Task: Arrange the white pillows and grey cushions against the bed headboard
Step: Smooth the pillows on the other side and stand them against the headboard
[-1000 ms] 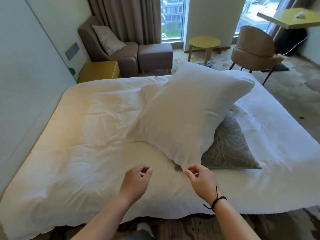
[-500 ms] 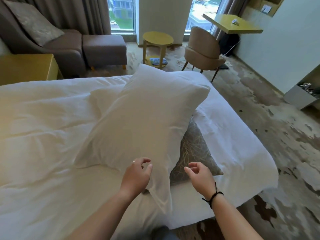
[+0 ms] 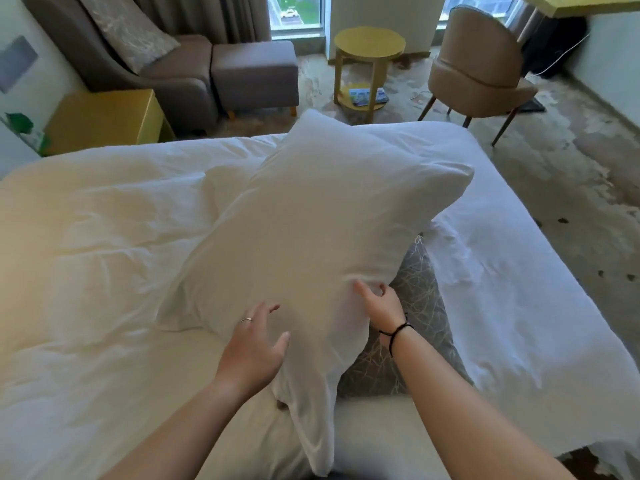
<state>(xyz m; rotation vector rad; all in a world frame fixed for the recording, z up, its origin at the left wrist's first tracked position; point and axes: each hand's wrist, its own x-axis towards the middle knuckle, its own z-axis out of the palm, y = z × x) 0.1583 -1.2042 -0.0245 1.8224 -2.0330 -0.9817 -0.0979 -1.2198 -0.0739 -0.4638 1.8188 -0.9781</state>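
Item inspected: one large white pillow (image 3: 311, 237), lying diagonally across the centre of the frame on the white duvet (image 3: 104, 254), its lower right part resting over a grey patterned cushion (image 3: 415, 306). A second grey cushion (image 3: 131, 39) sits on the armchair (image 3: 166, 74) at upper left. The headboard is not in view.

Handling assessment: the pillow appears soft, light and bulky; the loose cover hangs slack at its near end, towards the bottom centre. It should compress freely and is not fragile. Best taken by the filled body at both long edges, not by the empty flap (which would let it swing).

Left hand (image 3: 252, 351): lower centre, palm down, fingers spread and unclenched, at the pillow's near left edge; contact looks light, no grasp formed.

Right hand (image 3: 381, 303): just right of it, fingers curled with the tips pressing a small dent into the cover. Whether fabric is actually pinched cannot be told.

Both forearms reach forward from the bottom edge.
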